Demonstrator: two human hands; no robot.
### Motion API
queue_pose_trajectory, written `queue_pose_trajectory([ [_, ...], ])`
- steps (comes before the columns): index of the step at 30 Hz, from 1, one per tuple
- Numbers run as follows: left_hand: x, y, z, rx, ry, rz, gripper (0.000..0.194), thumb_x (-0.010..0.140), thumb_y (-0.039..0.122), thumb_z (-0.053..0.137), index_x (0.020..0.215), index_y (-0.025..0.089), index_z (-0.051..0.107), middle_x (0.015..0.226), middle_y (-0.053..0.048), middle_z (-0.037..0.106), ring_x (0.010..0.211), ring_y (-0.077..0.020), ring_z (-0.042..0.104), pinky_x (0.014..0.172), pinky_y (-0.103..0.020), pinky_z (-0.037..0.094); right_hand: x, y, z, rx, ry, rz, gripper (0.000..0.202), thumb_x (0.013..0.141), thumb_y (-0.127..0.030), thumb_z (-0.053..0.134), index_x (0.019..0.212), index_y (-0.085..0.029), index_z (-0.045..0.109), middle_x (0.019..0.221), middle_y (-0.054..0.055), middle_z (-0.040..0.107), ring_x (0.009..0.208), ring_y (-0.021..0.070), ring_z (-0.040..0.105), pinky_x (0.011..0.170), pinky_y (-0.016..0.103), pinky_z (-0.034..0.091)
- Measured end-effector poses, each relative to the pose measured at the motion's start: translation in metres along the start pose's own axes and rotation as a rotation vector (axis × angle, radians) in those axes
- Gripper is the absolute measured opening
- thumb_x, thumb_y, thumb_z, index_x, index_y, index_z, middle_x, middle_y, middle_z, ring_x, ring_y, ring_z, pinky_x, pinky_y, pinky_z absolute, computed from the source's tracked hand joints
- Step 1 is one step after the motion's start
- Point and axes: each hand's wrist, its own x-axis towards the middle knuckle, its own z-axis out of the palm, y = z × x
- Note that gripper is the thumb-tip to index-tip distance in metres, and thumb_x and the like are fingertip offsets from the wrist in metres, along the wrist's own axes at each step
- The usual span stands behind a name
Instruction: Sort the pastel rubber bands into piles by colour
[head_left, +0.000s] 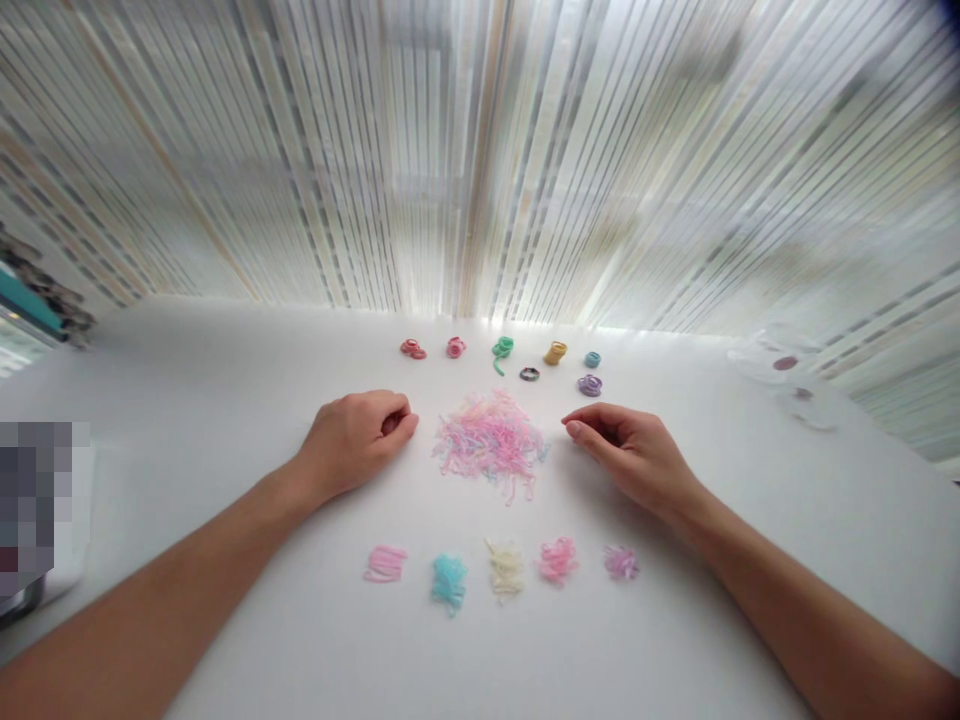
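A loose pile of thin pastel strands (491,440), mostly pink with some blue and cream, lies on the white table between my hands. My left hand (360,440) rests just left of it, fingers curled into a loose fist with nothing visible inside. To the pile's right lies my right hand (626,445), its fingers extended and the thumb near the index tip, holding nothing I can see. Neither hand touches the pile. Nearer me are small sorted bunches: pink (386,563), turquoise (448,582), pale yellow (505,570), deeper pink (557,561) and lilac (622,562).
Behind the pile sit coiled bundles: red (412,349), pink (455,347), green (502,348), gold (555,352), blue (592,359) and purple (590,385). A multicoloured ring (529,374) lies among them. Clear round pieces (772,355) are at right; a string curtain (465,150) hangs behind.
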Motion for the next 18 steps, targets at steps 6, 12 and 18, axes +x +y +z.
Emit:
queue_pose_trajectory([
  [6,0.000,0.001,0.001,-0.014,-0.004,-0.006,0.034,0.097,0.048,0.046,0.077,0.022,0.058,0.077,-0.001,0.067,0.073,-0.0175,0.055,0.068,-0.034,0.030,0.023,-0.035,-0.004,-0.135,-0.064,-0.079,0.032,0.091,-0.048,0.071,0.097,-0.019,0.083,0.076,0.006,0.074,0.061,0.0157,0.055,0.058,0.031,0.043],
  [12,-0.001,0.002,-0.001,-0.029,-0.021,-0.021,0.034,0.096,0.047,0.046,0.077,0.022,0.058,0.078,0.000,0.067,0.073,-0.0174,0.055,0.068,-0.034,0.030,0.059,-0.054,0.017,-0.204,-0.182,-0.345,0.017,0.089,-0.030,0.071,0.085,-0.019,0.082,0.071,0.002,0.068,0.063,0.0133,0.054,0.061,0.030,0.042],
  [18,0.000,0.004,0.000,-0.034,-0.007,-0.031,0.033,0.095,0.046,0.048,0.075,0.022,0.058,0.075,0.000,0.065,0.070,-0.0158,0.053,0.068,-0.033,0.029,0.068,-0.041,0.028,-0.254,-0.238,-0.512,0.010,0.091,-0.022,0.071,0.092,-0.018,0.081,0.078,0.002,0.070,0.066,0.0121,0.057,0.065,0.029,0.045],
])
